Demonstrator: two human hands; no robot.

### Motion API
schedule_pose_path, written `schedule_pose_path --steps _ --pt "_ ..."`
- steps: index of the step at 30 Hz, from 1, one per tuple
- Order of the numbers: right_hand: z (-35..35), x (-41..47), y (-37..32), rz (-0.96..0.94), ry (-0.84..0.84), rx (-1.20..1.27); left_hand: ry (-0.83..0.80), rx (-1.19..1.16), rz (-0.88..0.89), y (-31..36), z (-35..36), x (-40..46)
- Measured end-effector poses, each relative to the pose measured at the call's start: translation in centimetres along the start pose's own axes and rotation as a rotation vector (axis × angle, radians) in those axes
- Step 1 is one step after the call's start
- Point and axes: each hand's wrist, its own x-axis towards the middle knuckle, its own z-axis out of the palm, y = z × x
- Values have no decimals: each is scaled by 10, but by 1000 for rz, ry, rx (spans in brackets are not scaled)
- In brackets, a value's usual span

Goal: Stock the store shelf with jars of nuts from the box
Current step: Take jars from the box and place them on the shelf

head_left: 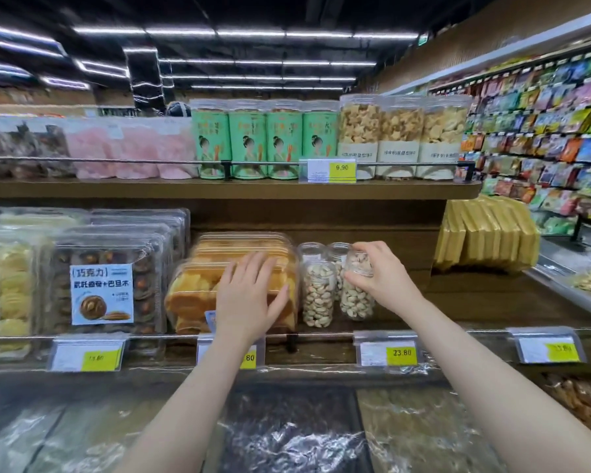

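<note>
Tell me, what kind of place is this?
It looks like a grocery store. Yellow price tags hang along the shelf, snack packets fill the wall on the right, and the right hand is setting a jar of nuts in place.

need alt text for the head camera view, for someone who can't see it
A person's right hand grips a clear plastic jar of nuts by its top on the lower wooden store shelf, beside another nut jar. The left hand rests open against a clear box of golden cake slices. Green cans line the shelf above.
</note>
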Motion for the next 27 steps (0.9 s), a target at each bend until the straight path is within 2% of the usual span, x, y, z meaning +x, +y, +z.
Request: schedule_pose_path --steps 6,11,14,19,21,24,27 --pt "35 14 27 97 -81 -14 117 -23 49 -3 11 0" --pt "20 10 17 137 -158 -32 42 -44 25 2 -4 1" --pt "-9 -10 -5 143 -141 -41 -1 -153 6 7 -23 -1" --pt "-55 -101 -41 114 -68 -82 -63 -393 88 44 -58 -31" --pt "-67 -151 -50 135 -61 -99 -117 -475 188 67 -70 -55" --pt "-81 -230 -62 221 -31 -150 -219 -612 324 103 -83 -95" --pt "-92 -317 -74 385 8 -210 -318 -720 429 140 -95 -139"
